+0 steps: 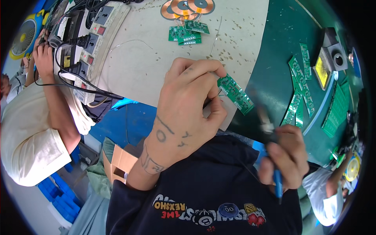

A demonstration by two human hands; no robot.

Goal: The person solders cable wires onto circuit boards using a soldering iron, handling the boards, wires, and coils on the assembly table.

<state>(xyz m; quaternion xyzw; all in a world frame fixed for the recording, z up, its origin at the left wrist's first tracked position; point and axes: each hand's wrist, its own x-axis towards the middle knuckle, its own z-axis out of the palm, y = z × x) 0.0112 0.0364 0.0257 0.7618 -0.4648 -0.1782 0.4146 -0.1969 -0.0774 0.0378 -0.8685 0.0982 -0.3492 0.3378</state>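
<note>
Between thumb and fingers, my left hand [188,105] pinches a small green circuit board [236,94] by its left end, above the table's front edge. What lies under the fingers is hidden. My right hand [288,158] is closed round a soldering iron [277,182] with a blue handle. Its metal front end is smeared by motion and points up toward the board; I cannot tell whether they touch. Farther off on the white sheet lie several copper coils [182,8] with several green boards [189,35] beside them.
Long green boards [301,86] lie on the green mat at right, near a stand with a yellow sponge [322,73]. A power strip [96,43] with black cables lines the left edge. One co-worker [37,129] sits at left, another [323,192] at right.
</note>
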